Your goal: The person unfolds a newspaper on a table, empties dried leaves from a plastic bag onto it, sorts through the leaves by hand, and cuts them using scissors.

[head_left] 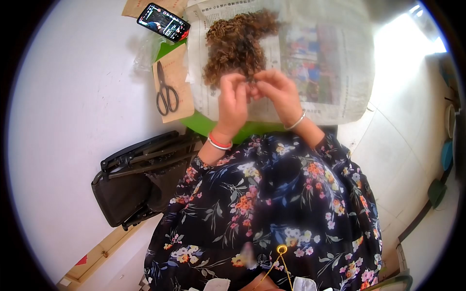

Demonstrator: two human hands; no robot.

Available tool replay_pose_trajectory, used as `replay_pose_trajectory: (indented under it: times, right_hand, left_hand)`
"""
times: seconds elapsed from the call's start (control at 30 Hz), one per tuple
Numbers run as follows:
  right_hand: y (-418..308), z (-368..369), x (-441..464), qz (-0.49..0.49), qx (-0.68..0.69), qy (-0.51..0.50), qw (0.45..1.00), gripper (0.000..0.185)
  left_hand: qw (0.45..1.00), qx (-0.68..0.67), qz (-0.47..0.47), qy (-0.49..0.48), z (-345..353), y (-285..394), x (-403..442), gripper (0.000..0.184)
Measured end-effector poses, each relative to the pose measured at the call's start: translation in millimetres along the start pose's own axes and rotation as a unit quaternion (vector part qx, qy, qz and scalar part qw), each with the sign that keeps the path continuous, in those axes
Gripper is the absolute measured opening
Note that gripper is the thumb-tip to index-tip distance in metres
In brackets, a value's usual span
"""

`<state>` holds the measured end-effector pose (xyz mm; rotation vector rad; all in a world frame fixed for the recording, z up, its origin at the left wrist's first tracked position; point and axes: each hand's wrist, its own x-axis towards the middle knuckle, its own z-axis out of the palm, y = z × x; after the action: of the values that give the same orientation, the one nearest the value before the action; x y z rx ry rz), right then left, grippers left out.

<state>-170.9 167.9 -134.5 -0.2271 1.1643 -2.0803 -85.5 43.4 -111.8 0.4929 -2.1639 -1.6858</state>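
Note:
A heap of brown, dried, crumpled plant-like pieces point(238, 48) lies on spread newspaper point(349, 77); its exact kind is unclear. At the near edge of the heap, my left hand point(233, 101) and my right hand point(282, 95) meet, fingers pinched together. Between the fingertips shows a small dark piece point(250, 79), mostly hidden and blurred. A red band and a pale bangle circle my left wrist, and a pale bangle is on the right.
Black-handled scissors point(166, 94) rest on a brown paper sheet point(182, 104) left of the newspaper. Beyond them are a lit phone point(163, 22) and clear plastic point(145, 53). The green tabletop point(201, 125) shows at its edge. A folded black chair point(141, 177) stands at left.

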Motion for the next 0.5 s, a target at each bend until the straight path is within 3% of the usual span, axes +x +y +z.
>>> replay_pose_trajectory:
  times: [0.27,0.37,0.5]
  right_hand:
    - [4.4,-4.2,4.5,-0.016,-0.057,0.018,0.998,0.020]
    - [2.4,-5.7,14.7,-0.021,-0.101,0.057,0.993,0.023]
    - [3.2,-18.6,33.4,-0.039,-0.198,0.029,0.979,0.029]
  left_hand:
    - [1.000,-0.013,-0.013,-0.011,2.7,-1.1,4.1,0.027]
    - [0.997,-0.054,-0.054,0.000,-2.0,-5.3,8.7,0.026]
    - [0.984,-0.153,-0.091,0.030,-9.8,-12.0,11.1,0.025]
